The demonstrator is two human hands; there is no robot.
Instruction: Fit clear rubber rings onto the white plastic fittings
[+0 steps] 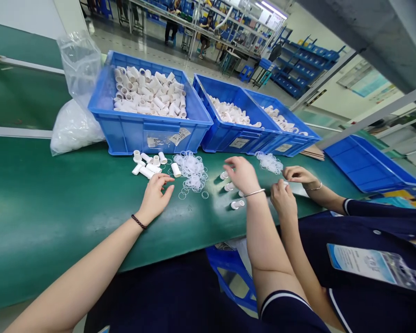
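My left hand (156,195) is over the green table with its fingers apart and nothing in them, just below a small heap of white plastic tubes (147,172). Between my hands lies a pile of thin clear rings (193,172), with one white tube (176,169) at its left edge. My right hand (241,175) hovers above several upright white fittings (229,187), its fingers bent and partly covering them. Whether those fingertips touch a fitting is hidden. Nearer the front edge, another white fitting (237,204) is in full view.
Three blue bins of white parts (149,132) line the table's back edge, beside a clear plastic bag (76,127). At right, a co-worker's hands (284,199) hold a small white part near a second ring pile (269,163). An empty blue bin (370,164) stands farther right.
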